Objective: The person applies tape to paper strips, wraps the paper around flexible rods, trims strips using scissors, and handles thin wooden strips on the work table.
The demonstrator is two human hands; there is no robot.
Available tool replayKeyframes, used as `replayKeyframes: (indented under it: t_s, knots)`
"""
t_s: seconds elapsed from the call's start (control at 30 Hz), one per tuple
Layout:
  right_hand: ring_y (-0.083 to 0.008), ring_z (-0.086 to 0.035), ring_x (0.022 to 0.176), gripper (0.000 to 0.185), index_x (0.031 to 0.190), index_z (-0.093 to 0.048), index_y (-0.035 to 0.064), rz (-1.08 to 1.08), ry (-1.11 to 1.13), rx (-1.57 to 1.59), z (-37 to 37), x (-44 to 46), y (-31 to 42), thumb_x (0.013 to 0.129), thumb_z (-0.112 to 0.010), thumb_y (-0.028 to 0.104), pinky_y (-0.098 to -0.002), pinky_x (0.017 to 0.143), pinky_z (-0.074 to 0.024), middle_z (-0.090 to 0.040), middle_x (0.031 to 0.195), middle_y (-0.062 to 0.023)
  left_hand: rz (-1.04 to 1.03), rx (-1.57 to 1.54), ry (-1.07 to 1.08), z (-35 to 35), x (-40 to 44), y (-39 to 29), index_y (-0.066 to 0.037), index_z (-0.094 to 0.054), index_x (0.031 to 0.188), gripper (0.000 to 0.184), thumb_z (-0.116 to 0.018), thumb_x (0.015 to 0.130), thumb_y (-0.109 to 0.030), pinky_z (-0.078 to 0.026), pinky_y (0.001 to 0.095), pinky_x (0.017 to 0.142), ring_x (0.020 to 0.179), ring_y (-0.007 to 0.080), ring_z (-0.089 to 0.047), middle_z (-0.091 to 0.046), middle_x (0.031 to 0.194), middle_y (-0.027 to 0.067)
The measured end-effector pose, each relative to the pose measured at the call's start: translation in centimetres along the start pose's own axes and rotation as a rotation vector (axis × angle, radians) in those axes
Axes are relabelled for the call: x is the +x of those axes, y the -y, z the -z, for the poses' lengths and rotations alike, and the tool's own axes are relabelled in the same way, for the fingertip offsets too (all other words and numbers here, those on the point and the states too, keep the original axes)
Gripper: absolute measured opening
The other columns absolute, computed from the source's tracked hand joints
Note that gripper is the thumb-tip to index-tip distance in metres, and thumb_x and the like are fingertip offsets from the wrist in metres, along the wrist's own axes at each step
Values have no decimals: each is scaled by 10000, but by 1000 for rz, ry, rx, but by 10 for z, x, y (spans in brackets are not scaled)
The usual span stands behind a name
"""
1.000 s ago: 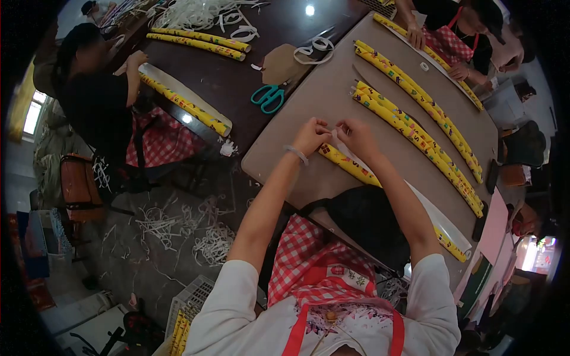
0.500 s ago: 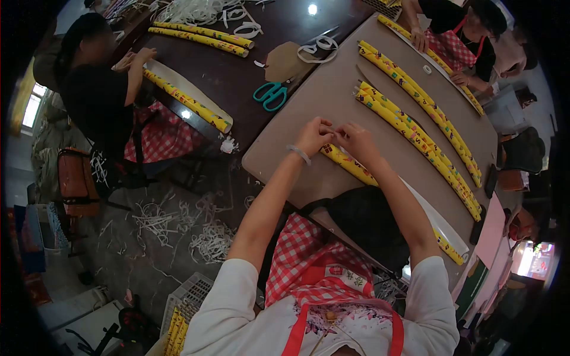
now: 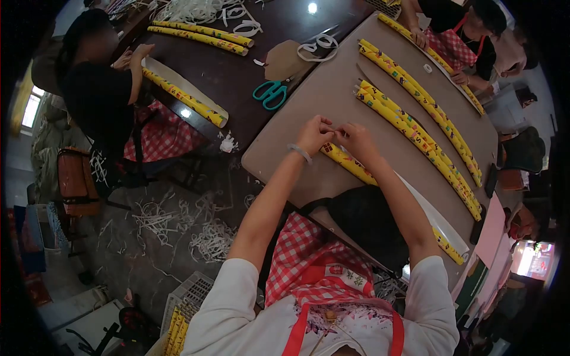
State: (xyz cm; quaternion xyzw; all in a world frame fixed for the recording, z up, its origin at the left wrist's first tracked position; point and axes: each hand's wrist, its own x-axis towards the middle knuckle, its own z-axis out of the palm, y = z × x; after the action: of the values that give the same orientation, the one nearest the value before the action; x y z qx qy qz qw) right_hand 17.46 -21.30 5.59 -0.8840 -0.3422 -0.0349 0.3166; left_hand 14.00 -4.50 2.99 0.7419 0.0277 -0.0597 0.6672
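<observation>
My left hand (image 3: 313, 136) and my right hand (image 3: 357, 142) meet over the upper end of a yellow patterned paper roll (image 3: 349, 165) on the light brown table. Both hands are closed, fingertips pinched together and nearly touching; whatever sits between them is too small to make out. A loose clear or white edge of sheet (image 3: 428, 206) runs along the roll under my right forearm. Farther right lie several finished-looking yellow rolls (image 3: 415, 139). Teal-handled scissors (image 3: 270, 95) rest on the dark table to the upper left of my hands.
On the left a co-worker (image 3: 98, 89) handles another yellow roll (image 3: 187, 101); a second co-worker (image 3: 457, 41) works at upper right. White strips (image 3: 317, 48) and a brown piece of card (image 3: 285, 62) lie near the table seam. Paper scraps (image 3: 211, 237) litter the floor.
My hands stay almost in place, with a slight shift of the fingers at the roll's end. The left co-worker's hands and roll have moved slightly up and left.
</observation>
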Motion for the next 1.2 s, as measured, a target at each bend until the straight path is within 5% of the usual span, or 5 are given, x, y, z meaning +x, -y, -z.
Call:
replayKeyframes:
  t_s: [0.47, 1.2]
  knots:
    - [-316, -617, 723, 129, 834, -646, 27, -238, -46, 162, -4, -1, 8, 791, -644, 149, -381, 631, -497, -631, 813, -154, -17, -14, -72, -2, -4, -2, 38, -519, 1054, 368, -688, 753, -91, -516, 271, 684, 814, 167, -656, -685, 889, 129]
    - [-299, -623, 736, 167, 912, -633, 9, -191, -6, 193, 1, -5, 5, 835, -623, 157, -357, 655, -497, -625, 855, -167, 4, 170, -127, -4, 0, -3, 30, -525, 1056, 343, -679, 786, -115, -505, 267, 704, 824, 164, -651, -680, 880, 115]
